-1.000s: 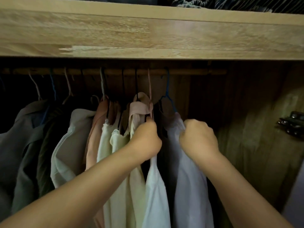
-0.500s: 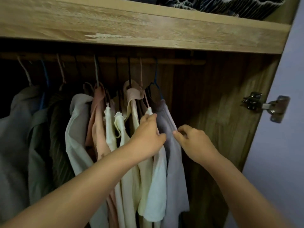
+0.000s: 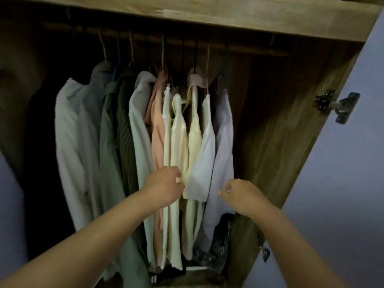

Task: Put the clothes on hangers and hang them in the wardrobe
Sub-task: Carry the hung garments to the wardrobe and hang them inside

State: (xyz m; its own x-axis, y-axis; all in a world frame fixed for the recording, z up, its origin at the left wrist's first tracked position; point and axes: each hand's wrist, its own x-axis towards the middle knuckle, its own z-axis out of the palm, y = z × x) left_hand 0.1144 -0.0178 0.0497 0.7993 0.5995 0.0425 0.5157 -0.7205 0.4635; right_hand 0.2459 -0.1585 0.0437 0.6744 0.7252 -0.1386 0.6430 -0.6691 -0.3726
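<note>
Several garments hang on hangers from the wooden rail (image 3: 259,50) inside the wardrobe. The rightmost one is a pale lilac top (image 3: 224,146); beside it on the left hangs a white top (image 3: 204,154), then cream tops (image 3: 178,134) and a peach one (image 3: 157,129). My left hand (image 3: 164,187) is in front of the cream tops' lower part, fingers loosely curled and touching the cloth. At the lilac top's lower edge, my right hand (image 3: 242,196) has its fingers relaxed and holds nothing I can make out.
Grey, green and white shirts (image 3: 83,132) fill the rail's left side. A thick wooden shelf (image 3: 249,15) runs overhead. The wardrobe's right wall (image 3: 280,132) and an open door with a metal hinge (image 3: 336,104) stand to the right. Dark items lie on the wardrobe floor (image 3: 216,246).
Both hands came down from the garments' shoulders near the hangers to their lower parts. The view tilted down and pulled back, showing more of the wardrobe.
</note>
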